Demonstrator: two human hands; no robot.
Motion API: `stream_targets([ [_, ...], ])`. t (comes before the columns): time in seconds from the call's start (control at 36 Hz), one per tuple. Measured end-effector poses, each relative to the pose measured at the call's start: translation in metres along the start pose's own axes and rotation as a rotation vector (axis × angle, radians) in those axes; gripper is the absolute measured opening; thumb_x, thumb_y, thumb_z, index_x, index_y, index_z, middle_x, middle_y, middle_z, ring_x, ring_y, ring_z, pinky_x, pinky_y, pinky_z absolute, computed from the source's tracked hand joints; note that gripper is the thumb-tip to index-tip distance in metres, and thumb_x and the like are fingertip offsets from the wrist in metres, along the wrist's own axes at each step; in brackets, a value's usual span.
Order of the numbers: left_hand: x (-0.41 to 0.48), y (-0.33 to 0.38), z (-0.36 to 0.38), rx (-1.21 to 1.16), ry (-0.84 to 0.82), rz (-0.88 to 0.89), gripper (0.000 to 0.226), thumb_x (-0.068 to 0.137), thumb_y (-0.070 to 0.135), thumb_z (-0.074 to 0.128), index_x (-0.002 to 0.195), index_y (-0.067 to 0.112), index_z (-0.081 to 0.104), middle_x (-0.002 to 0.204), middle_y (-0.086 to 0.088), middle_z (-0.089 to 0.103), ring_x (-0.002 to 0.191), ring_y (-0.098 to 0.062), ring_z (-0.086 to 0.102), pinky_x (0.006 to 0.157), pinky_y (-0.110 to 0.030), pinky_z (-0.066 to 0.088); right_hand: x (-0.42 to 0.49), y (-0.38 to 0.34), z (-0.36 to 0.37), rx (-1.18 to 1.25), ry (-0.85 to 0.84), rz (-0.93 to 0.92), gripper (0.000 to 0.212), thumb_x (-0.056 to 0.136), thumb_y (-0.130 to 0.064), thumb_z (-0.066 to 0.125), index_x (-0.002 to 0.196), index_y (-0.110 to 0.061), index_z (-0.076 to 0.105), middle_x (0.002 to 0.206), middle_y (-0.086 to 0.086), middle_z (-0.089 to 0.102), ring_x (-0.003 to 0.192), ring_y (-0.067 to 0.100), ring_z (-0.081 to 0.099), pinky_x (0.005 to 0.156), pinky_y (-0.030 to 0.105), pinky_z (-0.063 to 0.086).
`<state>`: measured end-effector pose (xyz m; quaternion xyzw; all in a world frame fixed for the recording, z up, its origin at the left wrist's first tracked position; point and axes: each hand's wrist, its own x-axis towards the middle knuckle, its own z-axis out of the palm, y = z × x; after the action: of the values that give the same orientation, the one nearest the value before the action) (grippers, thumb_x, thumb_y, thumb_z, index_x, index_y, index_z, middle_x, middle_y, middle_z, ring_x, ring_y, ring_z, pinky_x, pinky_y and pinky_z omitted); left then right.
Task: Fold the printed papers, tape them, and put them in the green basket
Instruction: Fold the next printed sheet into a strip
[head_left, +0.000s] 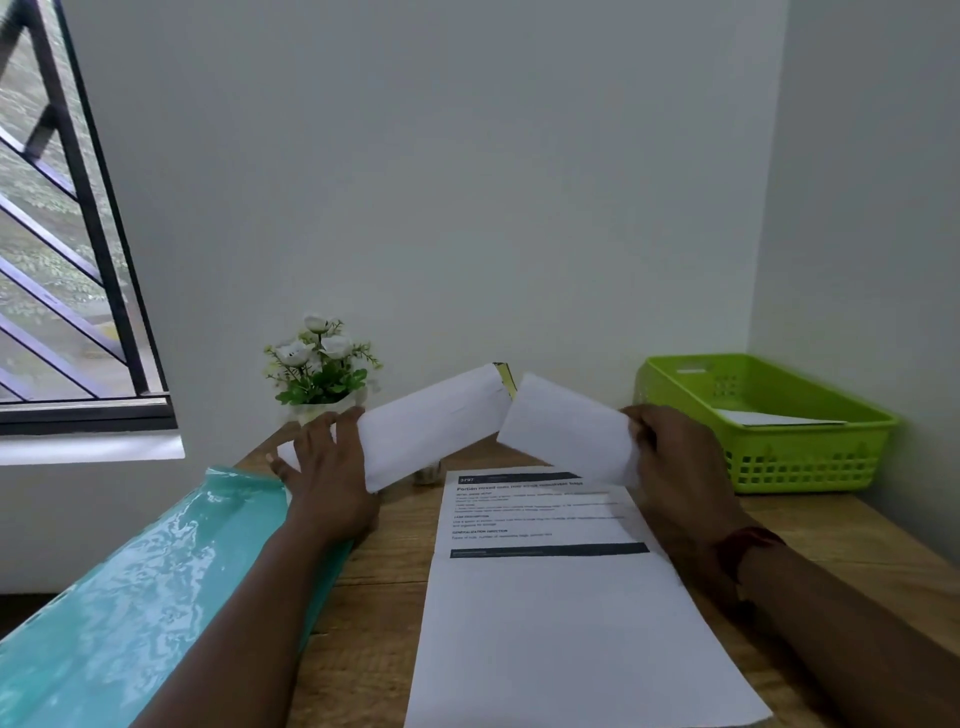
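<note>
A folded white paper (431, 426) hangs above the table, bent near its middle, with a thin yellow strip (506, 379) showing at the bend. My left hand (327, 467) holds its left end, fingers spread over the top. My right hand (670, 467) pinches the right flap (566, 431). Below them a printed sheet (550, 597) lies flat on the wooden table (389, 571), text facing up. The green basket (810, 457) stands at the back right with one folded paper (774, 417) inside.
A glossy teal folder (156, 597) lies under my left forearm at the table's left edge. A small pot of white flowers (319, 364) stands against the wall. A small pale object (426, 474) sits partly hidden under the held paper. Walls close in behind and on the right.
</note>
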<state>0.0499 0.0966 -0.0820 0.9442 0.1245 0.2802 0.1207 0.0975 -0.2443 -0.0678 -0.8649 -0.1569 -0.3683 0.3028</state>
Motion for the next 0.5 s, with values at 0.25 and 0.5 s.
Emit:
stream_targets([
  [0.25,0.003,-0.003,-0.001,0.015,0.002,0.023,0.113,0.056,0.011,0.081,0.146,0.024,0.014,0.145,-0.009,0.019,0.139,-0.034,0.013,0.114,-0.069,0.009,0.01,0.006,-0.011,0.125,0.138,0.185,0.022,0.094,-0.004,0.047,0.099,-0.007,0.068,0.097,0.013,0.07,0.089,0.03,0.059,0.068,0.029,0.032],
  [0.5,0.003,-0.003,-0.002,0.023,0.029,0.084,0.115,0.051,0.009,0.081,0.144,0.023,0.017,0.144,-0.01,0.021,0.137,-0.033,0.013,0.113,-0.07,0.011,0.012,0.004,-0.014,-0.063,0.116,0.068,0.024,0.093,-0.007,0.05,0.107,-0.011,0.07,0.098,0.016,0.069,0.094,0.037,0.061,0.077,0.042,0.047],
])
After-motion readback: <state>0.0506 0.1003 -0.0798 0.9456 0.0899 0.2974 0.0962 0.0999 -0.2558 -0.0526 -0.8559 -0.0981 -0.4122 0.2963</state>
